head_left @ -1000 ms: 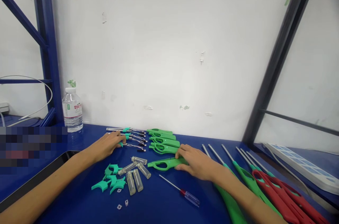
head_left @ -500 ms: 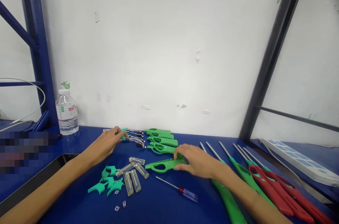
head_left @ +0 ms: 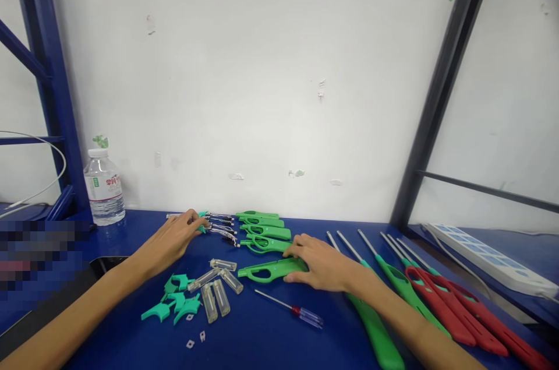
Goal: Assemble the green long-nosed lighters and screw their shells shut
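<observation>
Head view: one green casing [head_left: 279,268] lay on the blue table [head_left: 244,341] — right hand [head_left: 318,260] closed about its wider end. Left hand [head_left: 174,236] curled over wired assemblies [head_left: 222,231] — whether gripping one could not be told.

The wired parts [head_left: 223,232] have bunched closer together.

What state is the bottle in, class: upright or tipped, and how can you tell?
Upright: the bottle stands on its base on the table, with its white cap on top.
</observation>
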### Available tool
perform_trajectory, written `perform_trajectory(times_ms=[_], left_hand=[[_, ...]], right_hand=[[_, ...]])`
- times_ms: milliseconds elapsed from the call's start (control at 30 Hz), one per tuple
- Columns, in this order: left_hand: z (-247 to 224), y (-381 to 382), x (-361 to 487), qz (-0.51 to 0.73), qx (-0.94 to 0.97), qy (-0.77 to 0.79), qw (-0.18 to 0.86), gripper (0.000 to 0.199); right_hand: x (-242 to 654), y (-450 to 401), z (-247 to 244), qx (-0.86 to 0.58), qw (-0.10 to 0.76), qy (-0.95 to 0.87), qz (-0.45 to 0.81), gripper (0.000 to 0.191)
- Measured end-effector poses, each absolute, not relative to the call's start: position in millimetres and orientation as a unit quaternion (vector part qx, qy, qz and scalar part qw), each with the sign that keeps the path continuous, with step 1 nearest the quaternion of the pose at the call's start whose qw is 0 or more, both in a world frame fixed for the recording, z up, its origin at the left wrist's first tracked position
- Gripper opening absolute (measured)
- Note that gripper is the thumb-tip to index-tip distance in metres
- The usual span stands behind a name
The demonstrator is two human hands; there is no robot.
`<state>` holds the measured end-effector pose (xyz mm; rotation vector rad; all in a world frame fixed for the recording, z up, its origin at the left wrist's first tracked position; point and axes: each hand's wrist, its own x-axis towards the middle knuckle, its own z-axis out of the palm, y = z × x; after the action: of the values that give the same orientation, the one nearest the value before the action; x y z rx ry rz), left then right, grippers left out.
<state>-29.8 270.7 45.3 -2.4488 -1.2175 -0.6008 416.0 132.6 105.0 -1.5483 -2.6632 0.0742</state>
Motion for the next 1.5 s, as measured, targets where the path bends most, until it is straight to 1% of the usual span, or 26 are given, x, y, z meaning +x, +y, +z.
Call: perform_trajectory(times_ms=[133,300,667,933,1300,1500], left_hand=[[44.6,272.3,-29.8,-0.206,-0.863,-0.428,0.174,0.035],[44.1,272.3,-28.2,-0.207,-0.859,-0.432,0.178,0.035],[47.9,269.6,-24.7,-0.204,-0.86,-0.436,0.17,0.035],[52.0,266.7,-24.1,-0.21,-0.867,-0.424,0.155,0.035],[44.2,272.0,-26.5,-0.217,-0.866,-0.421,0.158,0.035],[43.8,272.1,-26.6,-0.219,-0.865,-0.422,0.16,0.035]], right_hand=[[417.6,131.7,106.0,-0.509,0.03,-0.86,0.017,0.043],[418.3,131.1,105.7,-0.505,0.037,-0.862,0.018,0.045],[425.1,142.2,90.5,-0.453,0.058,-0.89,0.013,0.04],[429.7,144.7,83.9,-0.425,0.09,-0.9,-0.02,0.036],[425.5,144.6,75.9,-0.431,0.064,-0.894,-0.105,0.037],[423.1,145.7,71.4,-0.441,0.053,-0.887,-0.125,0.037]])
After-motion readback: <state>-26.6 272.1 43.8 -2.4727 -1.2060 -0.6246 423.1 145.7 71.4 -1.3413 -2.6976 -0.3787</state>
